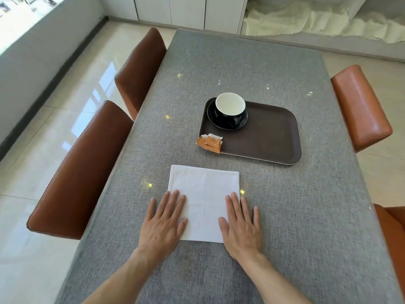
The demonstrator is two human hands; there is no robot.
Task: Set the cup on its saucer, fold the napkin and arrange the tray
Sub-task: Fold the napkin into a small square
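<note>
cup [230, 105] already on its saucer [228, 119] at the tray [274, 137] corner; left hand [163, 220] and right hand [241, 222], each grip flat and apart, press the napkin [205, 194] on the tabletop [241, 69]; folding and arranging seemingly remain.

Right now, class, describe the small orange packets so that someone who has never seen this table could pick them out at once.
Start at the grey-clothed table and find the dark brown tray near its middle. At the tray's near left corner, overlapping its rim, lie the orange packets, below the black cup on its saucer. They are the only small orange things on the table; the white napkin lies nearer, under both hands.
</note>
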